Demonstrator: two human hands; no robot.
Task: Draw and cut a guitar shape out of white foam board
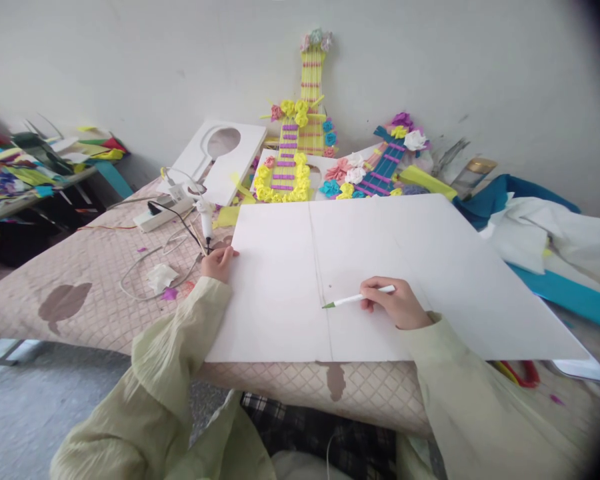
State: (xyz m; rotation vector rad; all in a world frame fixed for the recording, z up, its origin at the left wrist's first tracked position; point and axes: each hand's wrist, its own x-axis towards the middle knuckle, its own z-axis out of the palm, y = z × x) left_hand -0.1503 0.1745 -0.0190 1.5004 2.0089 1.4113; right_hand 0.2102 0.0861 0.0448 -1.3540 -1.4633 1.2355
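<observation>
A large white board (380,267) lies flat on the quilted table (80,267) in front of me, with a thin pencil line running down its middle. My right hand (397,303) rests on the board, closed around a white pen with a green tip (355,298) that points left at the line. My left hand (219,261) is curled on the board's left edge, fingers folded over it, holding it down.
Paper-flower guitar models (300,147) lean on the wall behind the board, beside a white cut-out foam board (223,160). A glue gun (205,220), power strip (160,215) and cables lie left. Blue and white cloth (545,240) lies right; red scissors (523,375) sit near the right edge.
</observation>
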